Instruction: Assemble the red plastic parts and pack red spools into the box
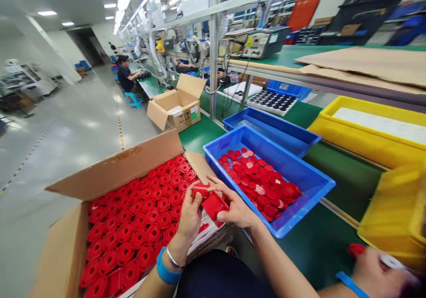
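Over the near edge of the cardboard box (133,164), my left hand (189,213) pinches a small red plastic part (201,190). Close beside it, my right hand (239,207) grips a larger red plastic part (214,205); the two parts meet or nearly meet. Rows of round red parts (153,216) fill the box to the left. On the right, a blue bin (313,187) holds a heap of flat red discs (262,182). My left wrist wears a blue band and a metal bracelet.
At the lower right, another person's hand (379,267) holds red and white items beside a yellow bin (396,209). Behind are a second blue tray (273,129), a tray of black parts (273,100) and an open carton (179,107). A person sits farther back.
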`<state>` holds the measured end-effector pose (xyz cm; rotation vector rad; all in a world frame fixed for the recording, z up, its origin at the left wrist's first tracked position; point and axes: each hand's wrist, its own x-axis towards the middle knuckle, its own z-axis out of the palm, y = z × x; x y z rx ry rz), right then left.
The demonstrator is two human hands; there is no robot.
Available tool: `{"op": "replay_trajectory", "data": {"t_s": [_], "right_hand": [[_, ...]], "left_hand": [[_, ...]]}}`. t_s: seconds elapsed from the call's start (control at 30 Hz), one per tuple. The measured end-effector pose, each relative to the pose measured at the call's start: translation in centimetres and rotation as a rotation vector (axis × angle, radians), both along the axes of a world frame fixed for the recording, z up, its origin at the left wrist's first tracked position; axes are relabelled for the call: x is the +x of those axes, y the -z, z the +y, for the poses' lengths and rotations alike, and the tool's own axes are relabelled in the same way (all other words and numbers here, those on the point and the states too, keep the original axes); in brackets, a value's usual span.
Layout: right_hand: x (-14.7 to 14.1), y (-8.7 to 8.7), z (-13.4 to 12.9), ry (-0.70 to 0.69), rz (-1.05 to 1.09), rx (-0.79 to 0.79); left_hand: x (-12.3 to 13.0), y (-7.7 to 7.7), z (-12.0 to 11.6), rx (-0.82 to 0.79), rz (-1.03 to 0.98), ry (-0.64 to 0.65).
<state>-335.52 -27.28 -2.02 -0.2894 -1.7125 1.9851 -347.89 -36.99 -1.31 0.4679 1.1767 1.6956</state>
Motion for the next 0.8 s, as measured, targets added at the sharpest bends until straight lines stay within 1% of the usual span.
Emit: {"op": "replay_trajectory", "data": {"t_s": [0.07,0.1,0.2,0.3,0.37,0.5,0.53,0.6,0.7,0.73,0.8], "right_hand": [[1.0,-0.3,0.4,0.033,-0.023,0.038],[1.5,-0.3,0.8,0.071,-0.018,0.039],[2.9,0.3,2.3,0.259,0.017,-0.014],[4.8,1.7,4.1,0.462,0.031,-0.113],[6.3,2.9,5.1,0.61,0.054,-0.155],[9.4,5.2,6.7,0.864,0.071,-0.185],[10.0,5.7,6.9,0.912,0.065,-0.195],[10.7,6.4,7.2,0.988,0.04,-0.209],[10.8,7.1,7.2,1.08,-0.012,-0.199],[10.7,7.3,7.1,1.113,-0.035,-0.19],[10.4,7.5,7.1,1.188,-0.095,-0.17]], "left_hand": [[0.0,0.4,1.9,-0.046,0.173,0.081],[0.1,0.7,3.0,-0.052,0.24,0.124],[1.2,1.7,6.7,-0.036,0.413,0.236],[3.1,2.4,10.5,-0.055,0.628,0.324],[4.6,2.6,13.0,-0.091,0.751,0.35],[7.3,3.0,17.4,-0.139,0.908,0.391],[7.9,3.1,18.0,-0.125,0.932,0.411],[9.1,3.3,18.6,-0.051,0.966,0.473],[10.9,3.5,17.9,0.081,1.001,0.552],[11.4,3.7,17.6,0.096,1.016,0.548],[12.5,3.9,17.3,0.074,1.051,0.493]]}}
